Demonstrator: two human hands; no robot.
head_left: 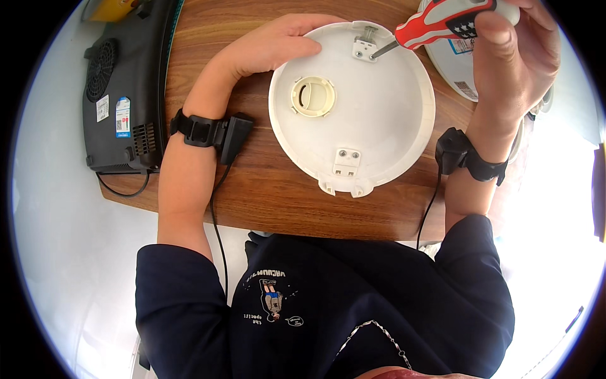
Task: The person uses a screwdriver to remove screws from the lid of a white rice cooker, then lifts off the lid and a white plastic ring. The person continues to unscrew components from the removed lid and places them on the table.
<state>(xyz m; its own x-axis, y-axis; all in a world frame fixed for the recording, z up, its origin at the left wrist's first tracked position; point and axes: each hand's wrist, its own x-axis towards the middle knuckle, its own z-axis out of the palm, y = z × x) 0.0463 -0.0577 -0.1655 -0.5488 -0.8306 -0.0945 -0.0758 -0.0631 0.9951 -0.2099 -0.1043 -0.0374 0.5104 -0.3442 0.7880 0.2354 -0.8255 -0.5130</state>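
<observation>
White plastic lid [372, 120] lies underside-up on the wooden table [265, 189], steadied at its far rim by the flat, open left hand [278, 44]; the right hand [514, 57], clamped on the red-handled screwdriver [442, 22], is working the hinge-bracket screw [365, 47], which probably calls for steady downward pressure while turning.

To your left, the black cooktop [123, 95] carries two small rectangular stickers: a white sticker [102, 108] and a blue-and-white sticker [122, 117]. Under your right hand, the white appliance [456, 66] bears a white label [466, 88].

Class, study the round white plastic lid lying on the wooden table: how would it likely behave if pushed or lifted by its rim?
The white lid looks like thin moulded plastic, so probably light and fairly stiff. It lies flat on the smooth wooden table, so a push would likely slide it; the left hand rests on its edge while the right hand works the screwdriver. Flat-lying, it seems unlikely to roll.
</observation>
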